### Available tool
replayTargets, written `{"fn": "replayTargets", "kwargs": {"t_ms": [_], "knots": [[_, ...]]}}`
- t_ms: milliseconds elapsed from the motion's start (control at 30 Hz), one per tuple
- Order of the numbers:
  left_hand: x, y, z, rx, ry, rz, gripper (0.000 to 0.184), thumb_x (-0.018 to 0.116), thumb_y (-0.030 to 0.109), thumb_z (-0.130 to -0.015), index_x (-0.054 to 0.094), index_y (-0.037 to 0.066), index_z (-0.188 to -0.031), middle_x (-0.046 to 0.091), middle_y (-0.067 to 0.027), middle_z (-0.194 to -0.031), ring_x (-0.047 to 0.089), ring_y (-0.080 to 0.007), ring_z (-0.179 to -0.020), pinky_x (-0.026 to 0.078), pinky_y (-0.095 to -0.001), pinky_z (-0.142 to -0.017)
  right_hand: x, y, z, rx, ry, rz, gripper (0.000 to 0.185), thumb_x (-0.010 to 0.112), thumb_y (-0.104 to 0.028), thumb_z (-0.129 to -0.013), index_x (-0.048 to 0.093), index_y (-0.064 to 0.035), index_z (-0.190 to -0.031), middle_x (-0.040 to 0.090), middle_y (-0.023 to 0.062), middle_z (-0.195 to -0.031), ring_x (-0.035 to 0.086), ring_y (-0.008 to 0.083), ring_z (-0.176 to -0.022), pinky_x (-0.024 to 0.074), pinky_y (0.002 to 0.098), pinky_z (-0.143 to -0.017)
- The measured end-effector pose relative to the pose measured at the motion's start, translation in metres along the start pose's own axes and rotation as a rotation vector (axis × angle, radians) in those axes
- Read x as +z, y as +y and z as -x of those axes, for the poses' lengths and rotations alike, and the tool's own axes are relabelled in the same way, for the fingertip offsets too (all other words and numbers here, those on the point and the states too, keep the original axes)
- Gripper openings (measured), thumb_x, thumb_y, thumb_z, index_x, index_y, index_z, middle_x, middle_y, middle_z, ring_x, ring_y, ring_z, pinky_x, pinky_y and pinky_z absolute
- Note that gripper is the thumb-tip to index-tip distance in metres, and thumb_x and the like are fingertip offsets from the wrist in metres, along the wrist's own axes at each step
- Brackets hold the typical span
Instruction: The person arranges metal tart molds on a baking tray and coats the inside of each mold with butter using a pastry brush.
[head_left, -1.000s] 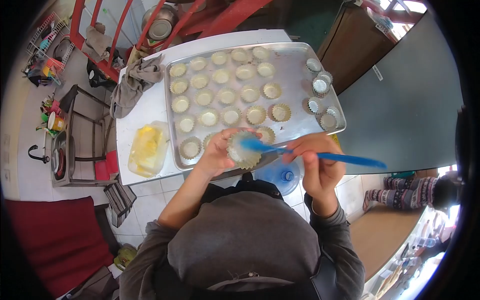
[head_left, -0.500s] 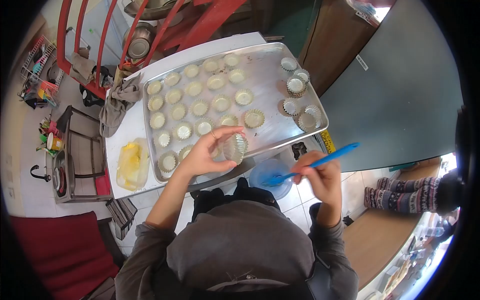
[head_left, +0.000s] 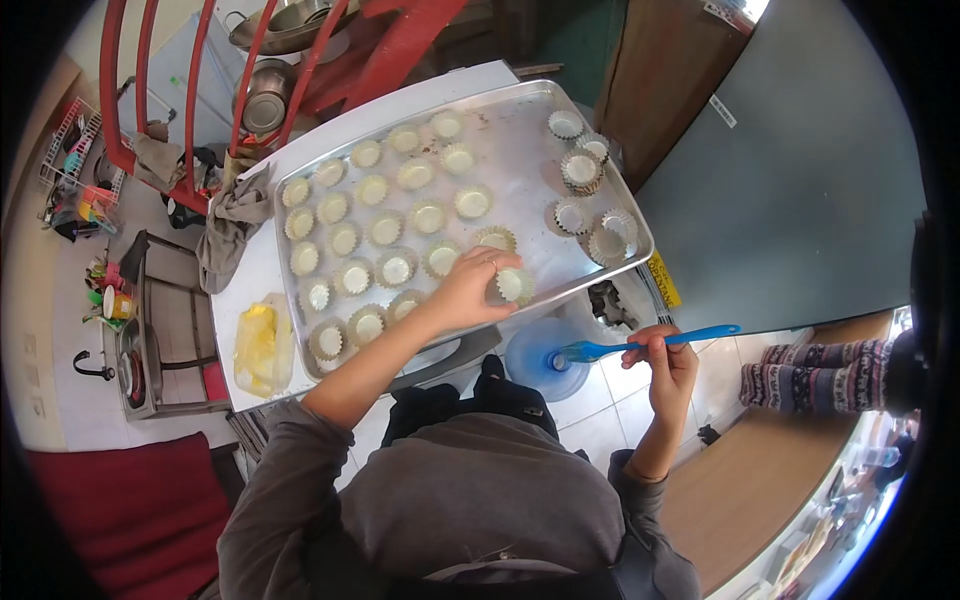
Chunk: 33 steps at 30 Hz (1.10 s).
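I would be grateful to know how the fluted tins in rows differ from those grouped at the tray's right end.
The row tins look yellowish inside, while the right-end tins look silvery. The row tins stand singly; some right-end tins overlap or look stacked. Both kinds are round and fluted, and sit on the same metal tray.

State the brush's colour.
Blue brush, handle and head; clearest in the current head view.

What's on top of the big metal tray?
The tray holds rows of fluted tins and, at the right, a looser group, some stacked. The left hand, holding another tin, covers part of the near side; what lies beneath it can't be seen.
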<state>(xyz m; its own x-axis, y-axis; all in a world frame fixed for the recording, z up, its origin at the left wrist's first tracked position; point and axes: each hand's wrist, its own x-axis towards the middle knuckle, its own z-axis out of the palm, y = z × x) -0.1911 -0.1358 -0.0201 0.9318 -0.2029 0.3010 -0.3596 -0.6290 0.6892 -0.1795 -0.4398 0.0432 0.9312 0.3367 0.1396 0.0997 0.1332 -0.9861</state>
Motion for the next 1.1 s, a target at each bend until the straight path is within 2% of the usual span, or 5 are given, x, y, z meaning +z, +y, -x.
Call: {"fn": "replayTargets", "kwargs": {"t_ms": [100, 200, 600, 1000, 1100], "knots": [[-0.002, 0.004, 0.002, -0.057, -0.063, -0.213, 0.054, 0.074, 0.031, -0.067, 0.057, 0.008, -0.113, 0.056, -0.0072, -0.122, 0.047, -0.0296, -0.114, 0.034, -0.0423, -0.093, -0.004, 0.002, 0.002, 0.028, 0.009, 0.008, 0.022, 0.049, -0.013, -0.095, 0.056, 0.0062, -0.089, 0.06, 0.0113, -0.079, 0.061, 0.0159, -0.065, 0.0526, 0.026, -0.06], [-0.001, -0.001, 0.005, 0.011, -0.011, -0.229, 0.055, 0.073, 0.033, -0.064, 0.059, 0.01, -0.112, 0.058, -0.0049, -0.118, 0.046, -0.0242, -0.114, 0.031, -0.0407, -0.089, -0.01, 0.004, 0.002, 0.031, 0.008, 0.012, 0.022, 0.049, -0.014, -0.095, 0.056, 0.0058, -0.089, 0.06, 0.0113, -0.08, 0.061, 0.0157, -0.065, 0.0523, 0.026, -0.06], [-0.05, -0.047, -0.042, -0.054, 0.079, -0.464, 0.05, 0.071, 0.019, -0.057, 0.063, 0.009, -0.106, 0.049, -0.0075, -0.122, 0.039, -0.027, -0.121, 0.03, -0.0448, -0.093, -0.015, 0.006, -0.003, 0.065, 0.037, 0.032, 0.02, 0.048, -0.013, -0.095, 0.056, 0.0047, -0.089, 0.06, 0.0109, -0.08, 0.06, 0.0149, -0.064, 0.0522, 0.0263, -0.059], [-0.057, -0.092, -0.069, -0.131, -0.062, -0.614, 0.052, 0.077, 0.026, -0.055, 0.066, 0.008, -0.103, 0.046, -0.0092, -0.127, 0.031, -0.0281, -0.127, 0.027, -0.0489, -0.099, -0.024, 0.009, 0.002, 0.094, 0.083, 0.052, 0.021, 0.047, -0.014, -0.096, 0.056, 0.0041, -0.09, 0.06, 0.0102, -0.08, 0.061, 0.0144, -0.063, 0.0528, 0.0258, -0.058], [-0.059, -0.094, -0.073, -0.176, -0.123, -0.626, 0.06, 0.077, 0.028, -0.056, 0.062, 0.011, -0.111, 0.044, -0.0073, -0.131, 0.03, -0.03, -0.129, 0.026, -0.0493, -0.101, -0.025, 0.009, 0.002, 0.103, 0.079, 0.072, 0.022, 0.046, -0.015, -0.096, 0.054, 0.0038, -0.089, 0.06, 0.0121, -0.082, 0.06, 0.0152, -0.063, 0.0522, 0.0267, -0.058]]}}
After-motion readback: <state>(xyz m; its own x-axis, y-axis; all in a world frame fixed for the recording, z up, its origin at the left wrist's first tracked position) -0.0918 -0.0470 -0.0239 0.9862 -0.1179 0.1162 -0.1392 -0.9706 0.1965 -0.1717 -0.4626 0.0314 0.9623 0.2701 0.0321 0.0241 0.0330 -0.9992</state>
